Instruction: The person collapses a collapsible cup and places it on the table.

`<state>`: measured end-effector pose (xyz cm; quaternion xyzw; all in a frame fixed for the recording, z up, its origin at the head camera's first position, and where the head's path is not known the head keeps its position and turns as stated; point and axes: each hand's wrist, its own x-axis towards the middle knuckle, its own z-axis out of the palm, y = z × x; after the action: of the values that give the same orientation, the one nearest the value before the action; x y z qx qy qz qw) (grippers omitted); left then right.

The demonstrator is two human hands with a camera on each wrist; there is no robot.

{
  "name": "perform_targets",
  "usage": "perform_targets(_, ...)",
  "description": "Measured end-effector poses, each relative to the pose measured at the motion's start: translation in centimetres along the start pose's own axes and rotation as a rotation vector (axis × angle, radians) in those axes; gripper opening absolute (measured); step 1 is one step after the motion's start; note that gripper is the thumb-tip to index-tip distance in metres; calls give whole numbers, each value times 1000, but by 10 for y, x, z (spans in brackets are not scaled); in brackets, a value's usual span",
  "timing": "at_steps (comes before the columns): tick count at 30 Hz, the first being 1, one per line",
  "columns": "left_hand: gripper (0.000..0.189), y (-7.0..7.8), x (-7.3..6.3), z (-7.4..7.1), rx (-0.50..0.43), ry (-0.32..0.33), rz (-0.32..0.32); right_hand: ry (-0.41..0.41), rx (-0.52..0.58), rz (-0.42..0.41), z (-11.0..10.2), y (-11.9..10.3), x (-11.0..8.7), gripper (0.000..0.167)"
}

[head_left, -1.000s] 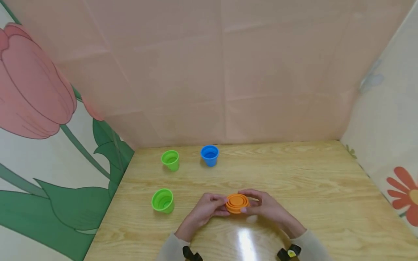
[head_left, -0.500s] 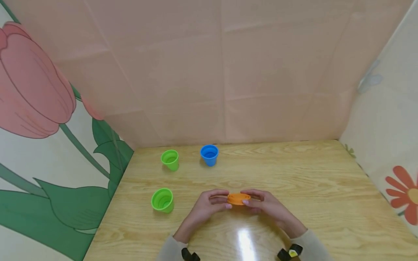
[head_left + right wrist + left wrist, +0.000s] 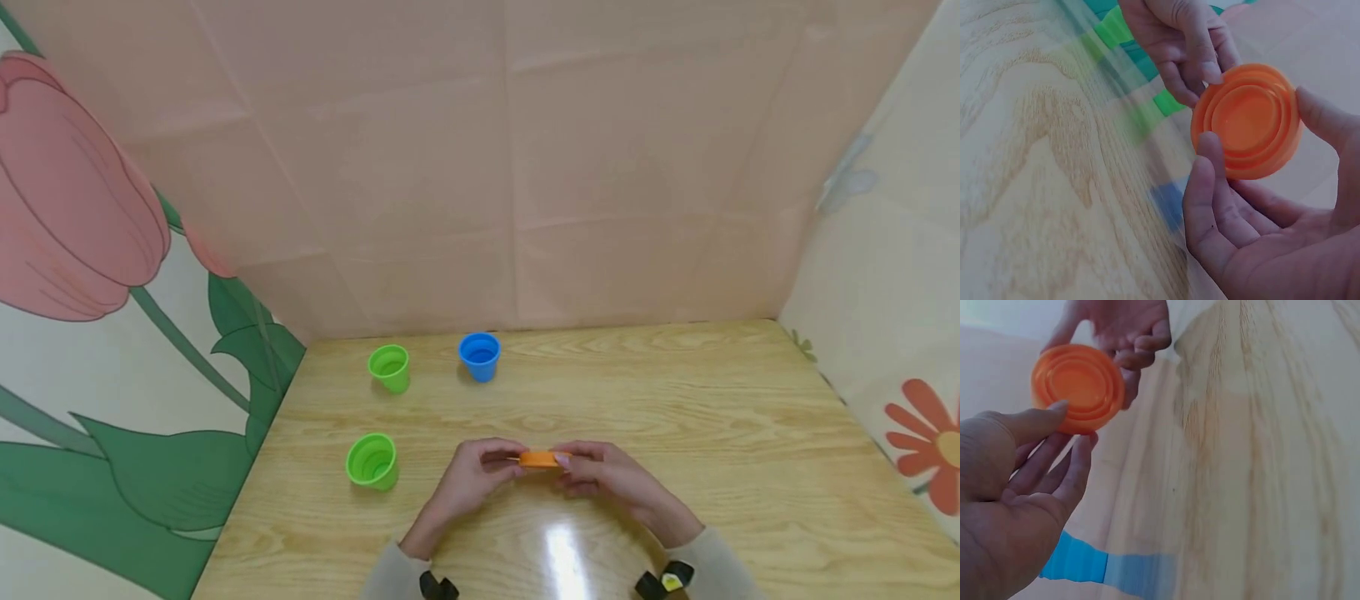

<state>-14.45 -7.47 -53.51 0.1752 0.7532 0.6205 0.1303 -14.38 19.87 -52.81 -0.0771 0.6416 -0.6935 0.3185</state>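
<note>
An orange collapsible cup [image 3: 538, 460], folded flat into rings, is held between both hands above the near middle of the table. In the head view it appears edge-on. My left hand [image 3: 471, 479] pinches its left side, with the thumb on the ringed face of the cup [image 3: 1079, 384] in the left wrist view. My right hand [image 3: 613, 477] grips the opposite side. In the right wrist view, the thumb lies at the rim of the cup [image 3: 1247, 119] and the fingers curl around it from the other side.
Left of the hands stands a green cup [image 3: 372, 462], upright and expanded. Farther back are another green cup [image 3: 389, 369] and a blue cup [image 3: 480, 357]. The wooden table [image 3: 675, 400] meets a pink backdrop [image 3: 510, 208] behind and flowered panels at both sides.
The orange cup has tipped from showing its ringed face to edge-on in the head view. Both hands have shifted their fingers on its rim. The other cups have stayed put.
</note>
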Motion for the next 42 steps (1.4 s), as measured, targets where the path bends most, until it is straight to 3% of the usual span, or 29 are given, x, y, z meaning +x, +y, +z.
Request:
perform_targets(6, 25, 3, -1, -1, 62, 21, -28, -40, 8, -4, 0, -2, -1, 57)
perform_targets(12, 27, 6, -3, -3, 72, 21, -86, 9, 38, -12, 0, -2, -2, 55)
perform_targets(18, 29, 5, -6, -7, -103, -14, -188, 61, 118, -43, -1, -4, -6, 43)
perform_targets(22, 30, 0, -7, -9, -218, -17, -234, 51, 135, -49, -1, -5, -7, 40)
perform_targets(27, 30, -3, -9, -9, -276, -24, -260, 32, 124, -47, 0, 0, -3, 39)
perform_targets(33, 34, -5, -13, -13, -396, -30, -292, 68, 114, -38, 8, 4, 3, 42)
perform_targets(37, 36, -10, -14, -16, -473, -5, -292, 80, 114, -44, 14, 4, 9, 43)
perform_targets(42, 38, -15, -14, -19, -479, 47, -300, 96, 113, -42, 20, 4, 14, 42)
